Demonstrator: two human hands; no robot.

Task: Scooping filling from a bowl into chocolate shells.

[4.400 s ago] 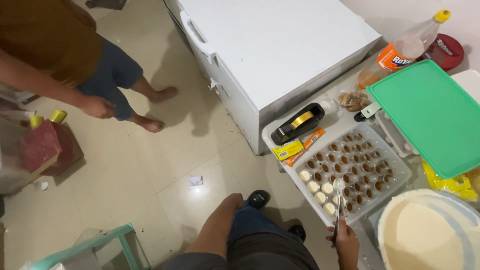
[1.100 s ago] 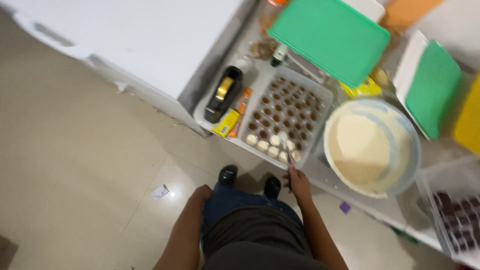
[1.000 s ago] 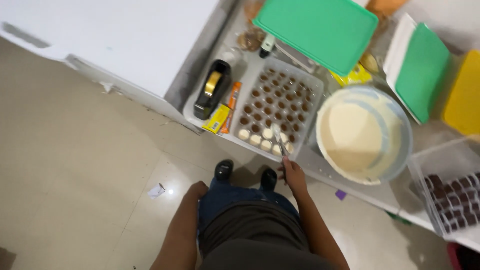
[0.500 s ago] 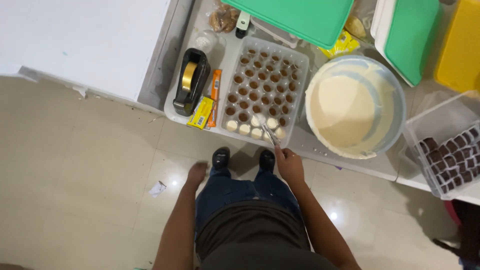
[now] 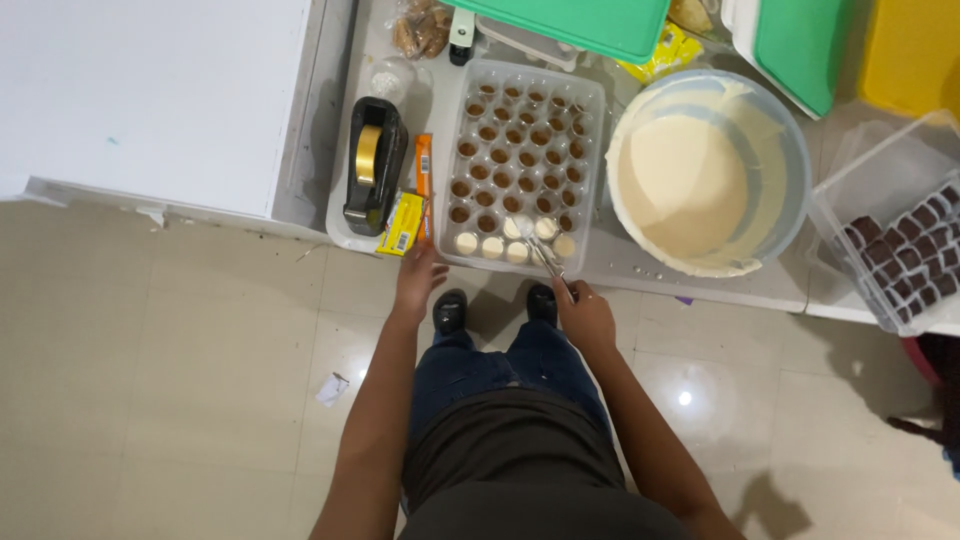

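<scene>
A clear tray of many small cups stands on the table edge in front of me; most cups hold a brown filling, and those in the near rows are topped with cream. My right hand holds a metal spoon whose tip is over the near cream-topped cups. My left hand rests at the tray's near left corner, beside a yellow packet, holding nothing. A large round bowl of pale cream sits just right of the tray.
A black tape dispenser lies left of the tray. Green lids and a yellow box stand behind. A clear box of dark brown squares is at the right. A white cabinet top is at the left.
The view has swung from the floor and another person to straight over the table. My left hand has risen from my thigh to the tray's corner. My right hand stays with the spoon at the near cups.
</scene>
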